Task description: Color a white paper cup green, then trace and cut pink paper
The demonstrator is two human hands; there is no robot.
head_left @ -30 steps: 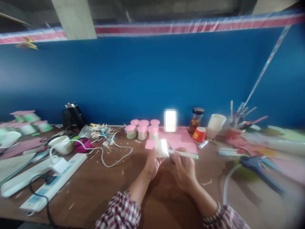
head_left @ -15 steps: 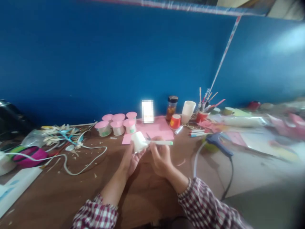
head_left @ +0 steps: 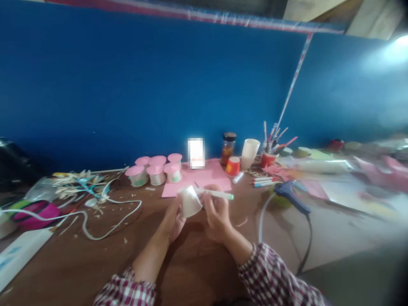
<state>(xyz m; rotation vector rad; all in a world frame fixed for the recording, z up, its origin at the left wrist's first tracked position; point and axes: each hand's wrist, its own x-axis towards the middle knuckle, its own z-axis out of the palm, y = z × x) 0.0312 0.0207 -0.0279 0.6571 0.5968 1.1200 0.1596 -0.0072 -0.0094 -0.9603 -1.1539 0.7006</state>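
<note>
My left hand [head_left: 176, 221] is closed around a white paper cup [head_left: 190, 203], held tilted above the brown table. In my right hand [head_left: 217, 214] is a white marker [head_left: 218, 194] with a light green end pointing right. Its other end is close to the cup's side; whether it touches is too blurred to tell. A small dark pointed thing [head_left: 196, 185] shows just behind the marker, its kind unclear. Behind my hands lies a sheet of pink paper [head_left: 210, 174]. To its left stand several white cups with pink discs on top [head_left: 135, 176].
Right of the pink paper are a red paper cup [head_left: 233, 166], a dark-lidded jar [head_left: 228, 149], a white cup [head_left: 250, 152], several markers [head_left: 264, 182] and a glue gun [head_left: 291, 196]. A white cable [head_left: 95, 238], a power strip [head_left: 24, 255] and tangled scraps [head_left: 84, 185] lie left.
The paper cup has turned in my left hand, so more of its side faces me, and sits slightly lower and to the right. The marker stays in my right hand, tilted a little more.
</note>
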